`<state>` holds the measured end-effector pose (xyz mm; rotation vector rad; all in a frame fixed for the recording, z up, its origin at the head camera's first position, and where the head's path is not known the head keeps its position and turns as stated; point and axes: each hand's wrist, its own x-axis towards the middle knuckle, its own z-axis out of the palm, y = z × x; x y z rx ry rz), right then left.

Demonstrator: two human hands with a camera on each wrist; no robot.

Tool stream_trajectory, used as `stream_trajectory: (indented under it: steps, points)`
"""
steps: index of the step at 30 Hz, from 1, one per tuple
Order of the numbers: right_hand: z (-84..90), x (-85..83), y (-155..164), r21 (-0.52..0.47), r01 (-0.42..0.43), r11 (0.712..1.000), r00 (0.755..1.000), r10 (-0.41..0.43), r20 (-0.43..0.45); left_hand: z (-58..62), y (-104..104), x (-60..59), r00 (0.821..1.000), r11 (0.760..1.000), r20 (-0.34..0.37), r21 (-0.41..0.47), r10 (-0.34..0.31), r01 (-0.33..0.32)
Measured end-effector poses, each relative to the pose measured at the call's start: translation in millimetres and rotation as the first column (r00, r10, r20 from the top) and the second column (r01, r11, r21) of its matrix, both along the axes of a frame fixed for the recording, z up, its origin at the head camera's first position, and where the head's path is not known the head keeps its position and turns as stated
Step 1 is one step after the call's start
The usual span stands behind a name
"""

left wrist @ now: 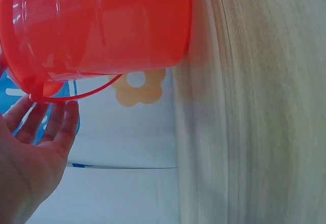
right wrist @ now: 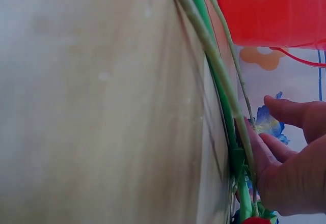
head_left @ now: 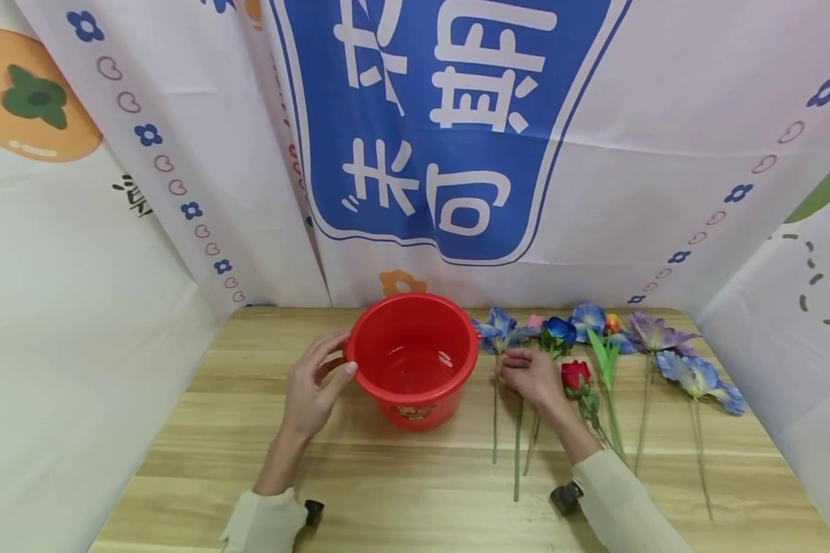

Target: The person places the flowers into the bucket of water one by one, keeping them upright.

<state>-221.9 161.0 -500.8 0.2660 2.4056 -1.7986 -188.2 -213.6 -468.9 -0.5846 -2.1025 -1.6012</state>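
A red plastic bucket (head_left: 422,415) stands upright on the table. My left hand (head_left: 311,388) is at its left rim, thumb and fingers spread. In the left wrist view the fingertips (left wrist: 71,109) reach the rim beside the thin red handle (left wrist: 97,90). To the right of the bucket, my right hand (head_left: 536,382) is over the stems of artificial flowers, nearest a blue-and-white flower (head_left: 499,326). In the right wrist view its thumb (right wrist: 285,111) stands apart from the fingers, near a thin stem (right wrist: 237,63). Whether the fingers touch that stem is unclear.
Other artificial flowers lie on the wooden table (head_left: 429,491) at the right: a blue rose (head_left: 560,330), a red rose (head_left: 576,375), a purple flower (head_left: 653,332) and a blue-and-yellow one (head_left: 695,378). A printed cloth (head_left: 595,192) hangs behind the table.
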Motion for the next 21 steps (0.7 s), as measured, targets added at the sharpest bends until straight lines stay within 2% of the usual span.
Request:
stream_trajectory:
  steps: [8,11,17,21]
  points:
    - [-4.5,-5.9,-2.8,0.008,0.010,1.000,1.000,-0.010,0.004,-0.7,-0.6,-0.1,1.000,0.999,0.003,-0.028,0.017,-0.017]
    - [-6.2,-7.6,-3.6,-0.001,0.020,1.000,0.999,-0.020,0.030,-0.5,-0.5,0.9,1.000,0.999,-0.002,-0.039,0.018,-0.018]
    - [-3.2,-7.8,-2.1,-0.085,0.033,0.996,0.996,-0.026,0.084,-1.0,0.2,2.5,1.000,0.999,0.006,-0.042,0.018,-0.018]
    - [3.0,-6.5,0.8,-0.138,0.025,0.990,0.996,-0.013,0.089,-0.6,0.4,2.5,1.000,0.999,0.011,-0.039,0.019,-0.019]
